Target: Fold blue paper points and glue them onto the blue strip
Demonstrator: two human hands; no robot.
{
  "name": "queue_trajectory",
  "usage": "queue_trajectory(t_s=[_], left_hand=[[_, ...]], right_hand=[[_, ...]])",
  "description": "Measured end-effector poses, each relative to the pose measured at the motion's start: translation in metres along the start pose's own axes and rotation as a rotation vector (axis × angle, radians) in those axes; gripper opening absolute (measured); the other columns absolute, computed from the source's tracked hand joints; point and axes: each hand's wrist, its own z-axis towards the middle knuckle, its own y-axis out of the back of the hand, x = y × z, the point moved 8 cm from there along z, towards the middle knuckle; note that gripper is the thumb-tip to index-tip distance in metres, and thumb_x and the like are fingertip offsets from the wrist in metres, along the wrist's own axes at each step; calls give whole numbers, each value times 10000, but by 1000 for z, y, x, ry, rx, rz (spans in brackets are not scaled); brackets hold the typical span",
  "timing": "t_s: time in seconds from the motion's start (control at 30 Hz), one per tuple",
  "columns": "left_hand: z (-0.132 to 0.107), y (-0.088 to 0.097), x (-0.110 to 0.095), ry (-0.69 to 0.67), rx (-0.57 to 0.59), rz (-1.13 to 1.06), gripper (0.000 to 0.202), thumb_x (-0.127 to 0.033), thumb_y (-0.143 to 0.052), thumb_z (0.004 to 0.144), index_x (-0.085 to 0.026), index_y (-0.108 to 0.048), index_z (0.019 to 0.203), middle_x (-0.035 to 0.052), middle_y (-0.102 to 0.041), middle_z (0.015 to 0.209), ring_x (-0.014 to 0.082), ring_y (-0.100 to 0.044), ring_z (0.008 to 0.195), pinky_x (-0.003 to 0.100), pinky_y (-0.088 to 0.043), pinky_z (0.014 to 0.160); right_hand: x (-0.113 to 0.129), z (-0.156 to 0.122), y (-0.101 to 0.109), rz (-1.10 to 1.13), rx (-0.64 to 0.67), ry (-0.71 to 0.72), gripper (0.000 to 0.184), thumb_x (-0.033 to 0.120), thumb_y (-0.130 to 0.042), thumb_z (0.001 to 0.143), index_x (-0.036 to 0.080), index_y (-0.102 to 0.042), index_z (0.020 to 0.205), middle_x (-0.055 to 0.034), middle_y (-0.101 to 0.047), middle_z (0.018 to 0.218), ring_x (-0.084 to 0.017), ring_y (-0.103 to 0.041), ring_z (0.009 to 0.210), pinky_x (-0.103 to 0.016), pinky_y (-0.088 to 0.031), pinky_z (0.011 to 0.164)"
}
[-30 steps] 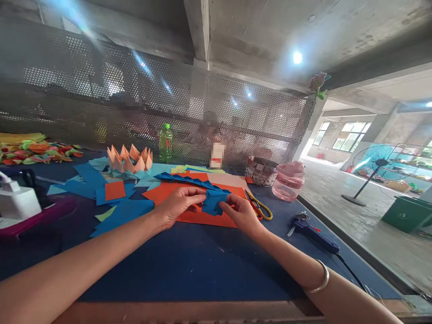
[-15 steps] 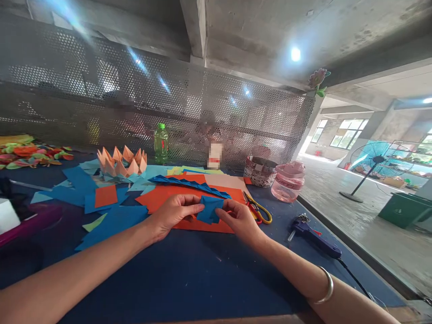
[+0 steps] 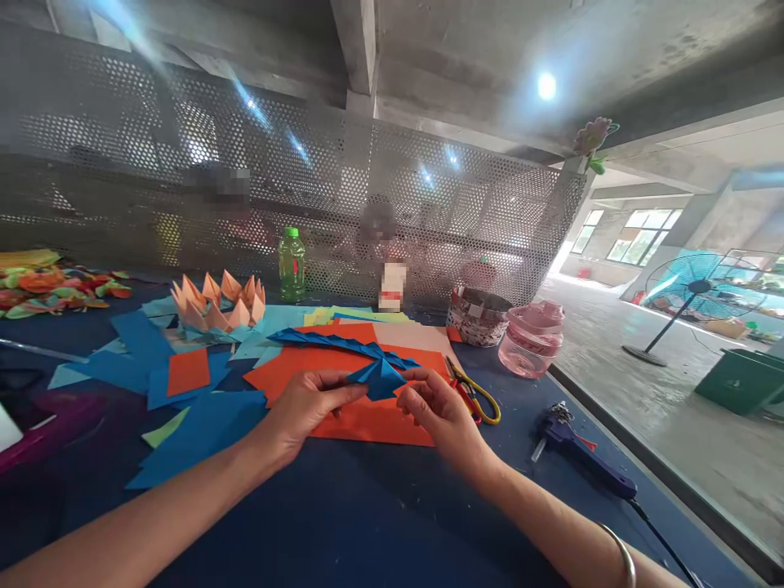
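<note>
Item: a folded blue paper piece (image 3: 378, 380), held above an orange card sheet (image 3: 287, 367), the landmark for this entry, and not resting flat on it.

Left hand (image 3: 306, 416): closing on the piece's left corner, its fingers (image 3: 340, 388) lying together and pinching.

Right hand (image 3: 444, 416): curving in at the piece's right tip, its fingers (image 3: 416, 388) bent and slightly parted; whether they are gripping cannot be told. A metal bangle (image 3: 621, 559) is circling the right wrist.

On the orange card sheet: a pleated blue paper strip (image 3: 331, 343) is lying across the far part.

Right of the sheet: yellow-handled scissors (image 3: 481, 404) are lying just beside it, with a blue hot glue gun (image 3: 581, 457) further off.

Beyond the sheet: a peach card (image 3: 410, 339) is lying partly under the strip; a woven paper container (image 3: 478, 317), a pink plastic jar (image 3: 532, 339) and a green plastic bottle (image 3: 292, 265) are standing.

Left of the sheet: blue paper offcuts (image 3: 202, 433) and a folded peach paper crown (image 3: 216, 302) are sitting on the dark blue table (image 3: 343, 514).
</note>
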Motion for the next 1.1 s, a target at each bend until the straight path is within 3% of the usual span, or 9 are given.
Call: queue_trajectory(t_s=[0.1,0.23,0.4,0.5,0.6,0.7,0.83,0.93,1.1], left_hand=[[-1,-4,2,15,22,-30,177,-363,-734,640,-192,-743,687,-42,-578,527,99,-470,535,222,-376,582],[-1,-5,5,-6,27,55,185,-376,-712,658,-197,-750,687,-30,-598,509,119,-517,542,225,-402,572],[-2,-8,0,-143,48,200,260,-348,-657,712,-242,-753,929,7,-738,798,188,-647,785,259,-492,720],[-5,-14,-1,-168,102,203,419,-334,-640,740,-277,-652,1155,12,-732,999,206,-660,904,299,-519,801],[-7,-22,1,-140,182,146,509,-351,-630,765,-307,-554,1267,-1,-727,1036,206,-666,940,331,-536,836],[-8,-24,0,-135,217,98,435,-345,-628,771,-313,-608,1205,-14,-737,1016,211,-662,979,335,-532,872],[-8,-14,-11,-257,113,166,259,-318,-643,757,-308,-725,1002,-20,-719,1077,215,-653,1009,297,-523,889],[-10,-9,-17,-330,72,234,200,-317,-634,769,-320,-746,935,-27,-730,1038,202,-668,969,273,-532,865],[-13,-6,-21,-358,39,288,179,-305,-639,766,-344,-754,897,-34,-743,990,196,-682,932,272,-537,860]], right_hand=[[-3,0,-3,85,43,-58,424,479,-579,834,193,-512,1140,19,-608,649,-103,-522,612,-237,-382,616],[-8,-1,-6,196,77,-145,425,493,-581,828,182,-553,1116,-19,-664,704,-106,-563,614,-236,-391,605],[-11,-1,-6,248,54,-161,329,470,-631,793,144,-663,820,-51,-682,773,-107,-578,671,-223,-416,617],[-10,1,-1,239,-15,-128,312,457,-661,768,147,-679,787,-46,-673,767,-115,-560,687,-225,-430,612],[-9,3,5,229,-64,-96,297,449,-662,767,153,-684,793,-32,-650,741,-109,-538,661,-229,-440,607],[-7,3,7,195,-73,-53,268,428,-667,768,162,-685,803,-16,-630,725,-95,-515,622,-228,-441,606],[-2,-1,5,106,-56,12,219,389,-670,776,185,-686,853,-5,-625,740,-91,-514,612,-226,-430,596],[2,-3,3,33,-33,56,188,350,-684,769,202,-677,885,-18,-654,858,-108,-552,675,-240,-451,640],[9,-5,2,-37,-27,159,297,246,-786,655,225,-667,927,-12,-668,905,-147,-598,791,-262,-484,720]])
